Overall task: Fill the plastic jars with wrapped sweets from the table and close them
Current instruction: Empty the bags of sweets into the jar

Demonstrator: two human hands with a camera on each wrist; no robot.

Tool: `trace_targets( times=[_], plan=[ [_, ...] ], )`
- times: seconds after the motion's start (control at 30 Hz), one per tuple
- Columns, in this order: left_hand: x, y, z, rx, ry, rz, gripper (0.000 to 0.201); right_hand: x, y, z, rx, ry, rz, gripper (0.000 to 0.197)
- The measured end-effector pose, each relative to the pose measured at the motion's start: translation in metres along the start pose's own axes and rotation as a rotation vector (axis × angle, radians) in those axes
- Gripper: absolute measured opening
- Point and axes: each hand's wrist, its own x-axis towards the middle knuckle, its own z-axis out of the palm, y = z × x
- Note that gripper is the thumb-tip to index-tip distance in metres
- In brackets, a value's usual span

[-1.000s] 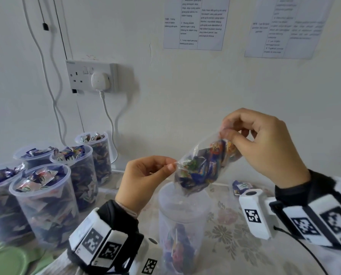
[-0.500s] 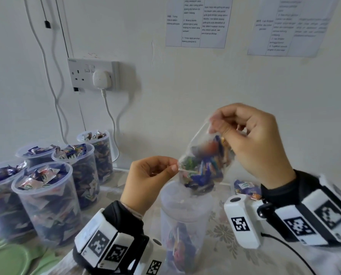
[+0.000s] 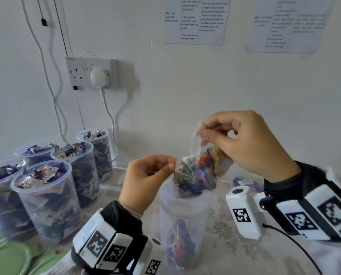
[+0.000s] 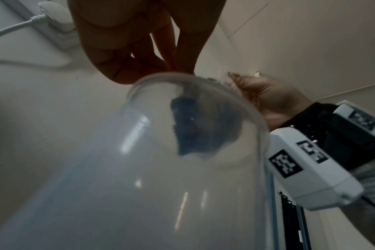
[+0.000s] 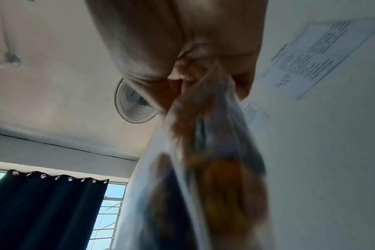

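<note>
Tipping over the open plastic jar (image 3: 183, 211), a clear bag of wrapped sweets (image 3: 199, 171) is held with its mouth down at the jar's rim. The bag is pinched at its upper corner by the right hand (image 3: 249, 143), fingers curled tightly on the film, and its lower edge is pinched between thumb and forefinger of the left hand (image 3: 145, 181). A few sweets can already be seen at the bottom of the jar, which stands on the desk (image 3: 235, 247) between the wrists. Five filled jars (image 3: 48, 199) are grouped to the left without lids, and green lids (image 3: 6, 259) lie in front of them. The bag is judged to be thin, soft and slippery, light apart from its loose load, so it is best gripped at the empty film of its corners, where it bunches and cannot slide. The sweets are likely to fall in clumps, and a narrow mouth may spill some past the rim. The jar looks light and stiff, and could be toppled if knocked.
</note>
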Motion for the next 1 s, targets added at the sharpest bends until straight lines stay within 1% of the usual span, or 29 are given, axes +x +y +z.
trace_targets(
  times=[0.03,0.1,0.13,0.17,0.2,0.27,0.33,0.37,0.4,0.47,0.5,0.53,0.6,0.67,0.73,0.87,0.93,1.0],
  plan=[
    [0.0,-0.002,0.0,-0.005,0.005,-0.004,0.016,0.0,0.0,-0.001,0.01,0.059,-0.01,0.009],
    [0.0,-0.004,0.0,-0.026,0.021,-0.013,0.014,0.0,0.001,-0.002,0.006,0.229,-0.067,0.011],
    [-0.001,-0.003,0.002,-0.034,0.022,-0.012,0.012,-0.001,0.002,-0.001,0.0,0.265,-0.093,0.012],
    [-0.002,-0.002,0.003,-0.039,0.017,-0.009,0.01,-0.002,0.002,0.002,-0.013,0.257,-0.108,0.013],
    [-0.004,0.0,0.005,-0.051,0.011,-0.007,0.007,-0.003,0.003,0.005,-0.049,0.216,-0.118,0.016],
    [-0.006,0.004,0.008,-0.08,-0.007,-0.002,0.005,-0.004,0.004,0.01,-0.212,0.156,-0.157,0.025],
    [-0.007,0.006,0.008,-0.086,-0.012,-0.002,0.009,-0.004,0.007,0.01,-0.448,0.196,-0.214,0.031],
    [-0.007,0.005,0.007,-0.086,-0.007,-0.008,0.006,-0.004,0.007,0.009,-0.545,0.219,-0.228,0.032],
    [-0.006,0.006,0.006,-0.09,0.003,-0.016,0.004,-0.004,0.006,0.007,-0.617,0.226,-0.227,0.034],
    [-0.006,0.005,0.004,-0.086,0.037,-0.029,0.012,-0.007,0.005,0.004,-0.704,0.208,-0.183,0.035],
    [-0.005,0.004,0.003,-0.087,0.05,-0.036,0.014,-0.008,0.006,0.003,-0.704,0.187,-0.159,0.035],
    [-0.005,0.004,0.003,-0.086,0.059,-0.045,0.015,-0.009,0.008,0.003,-0.661,0.159,-0.139,0.036],
    [-0.006,0.004,0.003,-0.09,0.06,-0.057,0.015,-0.01,0.013,0.003,-0.473,0.099,-0.101,0.036],
    [-0.007,0.003,0.004,-0.097,0.064,-0.068,0.014,-0.01,0.013,0.003,-0.268,0.081,-0.054,0.035],
    [-0.007,0.002,0.004,-0.109,0.067,-0.08,0.013,-0.012,0.013,0.002,-0.141,0.071,-0.018,0.032],
    [-0.006,0.001,0.003,-0.111,0.08,-0.1,0.013,-0.015,0.015,-0.003,-0.05,0.016,0.007,0.009],
    [-0.006,0.001,0.003,-0.111,0.08,-0.105,0.013,-0.014,0.014,-0.008,-0.008,-0.004,0.031,0.008],
    [-0.006,0.002,0.003,-0.112,0.067,-0.108,0.013,-0.013,0.013,-0.012,0.018,-0.012,0.042,0.011]
  ],
)
